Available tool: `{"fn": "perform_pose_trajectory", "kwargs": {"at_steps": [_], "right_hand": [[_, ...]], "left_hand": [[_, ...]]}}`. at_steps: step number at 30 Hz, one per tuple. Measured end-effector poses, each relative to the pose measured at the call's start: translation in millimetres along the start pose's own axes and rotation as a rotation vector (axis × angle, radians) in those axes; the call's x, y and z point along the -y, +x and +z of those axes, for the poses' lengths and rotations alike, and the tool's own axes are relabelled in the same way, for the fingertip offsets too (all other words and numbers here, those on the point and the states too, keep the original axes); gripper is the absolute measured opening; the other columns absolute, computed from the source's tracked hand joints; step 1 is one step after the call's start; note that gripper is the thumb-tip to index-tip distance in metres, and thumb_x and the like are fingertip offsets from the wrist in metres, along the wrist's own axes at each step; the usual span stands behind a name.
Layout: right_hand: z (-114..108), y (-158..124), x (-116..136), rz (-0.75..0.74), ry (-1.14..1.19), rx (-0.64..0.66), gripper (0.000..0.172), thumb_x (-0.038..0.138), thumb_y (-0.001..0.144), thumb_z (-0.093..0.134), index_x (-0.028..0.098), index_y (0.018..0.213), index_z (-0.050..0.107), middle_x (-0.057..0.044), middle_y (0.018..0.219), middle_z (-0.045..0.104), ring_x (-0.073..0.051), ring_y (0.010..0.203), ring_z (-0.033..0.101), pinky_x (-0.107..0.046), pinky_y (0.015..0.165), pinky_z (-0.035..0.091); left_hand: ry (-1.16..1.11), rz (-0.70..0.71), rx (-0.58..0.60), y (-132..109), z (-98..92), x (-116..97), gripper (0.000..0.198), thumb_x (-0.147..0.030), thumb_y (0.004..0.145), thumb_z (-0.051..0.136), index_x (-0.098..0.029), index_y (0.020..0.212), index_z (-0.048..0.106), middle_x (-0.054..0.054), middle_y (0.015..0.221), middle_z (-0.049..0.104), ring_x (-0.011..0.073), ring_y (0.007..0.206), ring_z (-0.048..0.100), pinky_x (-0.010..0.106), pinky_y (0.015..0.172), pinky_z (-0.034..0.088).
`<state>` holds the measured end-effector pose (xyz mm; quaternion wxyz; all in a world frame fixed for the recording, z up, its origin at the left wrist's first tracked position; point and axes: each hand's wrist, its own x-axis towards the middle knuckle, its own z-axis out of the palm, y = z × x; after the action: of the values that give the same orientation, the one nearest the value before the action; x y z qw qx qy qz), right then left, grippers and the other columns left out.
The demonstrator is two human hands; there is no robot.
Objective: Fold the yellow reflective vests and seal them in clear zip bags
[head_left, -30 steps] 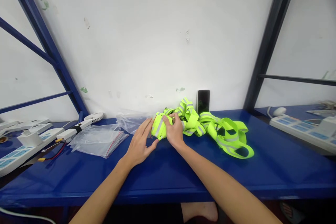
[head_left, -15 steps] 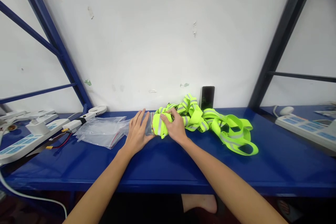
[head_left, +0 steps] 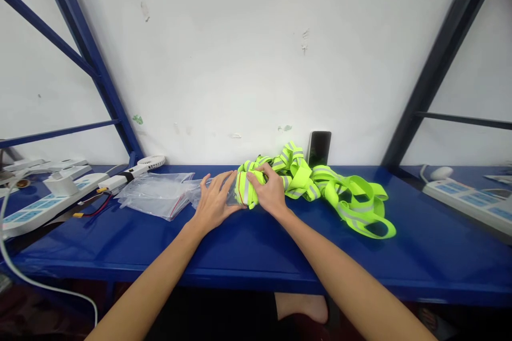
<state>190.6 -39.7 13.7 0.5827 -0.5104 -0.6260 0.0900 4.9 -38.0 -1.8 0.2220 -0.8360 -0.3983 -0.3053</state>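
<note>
Head view: R hand (head_left: 272,195) closed round folded strap bundle (head_left: 245,192), neon yellow w/ grey reflective bands, mid blue shelf (head_left: 256,261), near the wall. L hand (head_left: 214,203) flat, fingers spread, on clear zip bag (head_left: 197,193) touching the bundle. Bundle prob. light, soft, springy; best pinched across the fold. Bag thin, slippery. No legible text or brand.

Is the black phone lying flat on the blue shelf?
No, the phone stands upright against the white wall, just behind the yellow-green straps.
</note>
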Motion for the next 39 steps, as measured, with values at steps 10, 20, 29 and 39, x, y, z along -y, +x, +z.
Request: {"fn": "perform_pose_trajectory", "kwargs": {"at_steps": [10, 20, 29, 39], "right_hand": [[-1, -7, 0, -0.093, 0.035, 0.09, 0.034, 0.051, 0.079, 0.061, 0.024, 0.099, 0.059, -0.003, 0.091, 0.067, -0.022, 0.085, 0.063, -0.033, 0.08, 0.046], [2, 1, -3, 0.02, 0.257, 0.192, 0.035, 0.052, 0.074, 0.065, 0.02, 0.088, 0.058, -0.003, 0.085, 0.065, -0.02, 0.081, 0.059, -0.034, 0.078, 0.045], [9, 0, -10, 0.319, 0.607, 0.295, 0.042, 0.049, 0.065, 0.073, 0.021, 0.091, 0.056, 0.0, 0.078, 0.063, -0.017, 0.067, 0.059, -0.028, 0.062, 0.047], [10, -3, -8, 0.272, 0.642, 0.317, 0.041, 0.046, 0.068, 0.072, 0.022, 0.093, 0.05, 0.0, 0.084, 0.06, -0.017, 0.073, 0.059, -0.029, 0.066, 0.049]], "left_hand": [[-0.048, 0.138, 0.065, -4, 4.4, 7, 0.097, -0.07, 0.078, 0.049, -0.014, 0.149, 0.013, 0.021, 0.143, 0.043, 0.0307, 0.134, 0.037, 0.051, 0.112, 0.011], [-0.099, 0.095, 0.053, -5, 7.5, 2, 0.097, -0.067, 0.075, 0.056, -0.015, 0.148, 0.018, 0.021, 0.14, 0.046, 0.0321, 0.132, 0.04, 0.053, 0.112, 0.011], [-0.162, 0.101, 0.104, -3, 9.5, -2, 0.099, -0.066, 0.076, 0.056, -0.014, 0.148, 0.013, 0.023, 0.142, 0.041, 0.0327, 0.13, 0.042, 0.055, 0.11, 0.016], [-0.265, 0.083, 0.101, -3, 8.0, 2, 0.096, -0.054, 0.075, 0.066, -0.021, 0.146, 0.012, 0.018, 0.142, 0.043, 0.0303, 0.13, 0.042, 0.053, 0.11, 0.018]]}}
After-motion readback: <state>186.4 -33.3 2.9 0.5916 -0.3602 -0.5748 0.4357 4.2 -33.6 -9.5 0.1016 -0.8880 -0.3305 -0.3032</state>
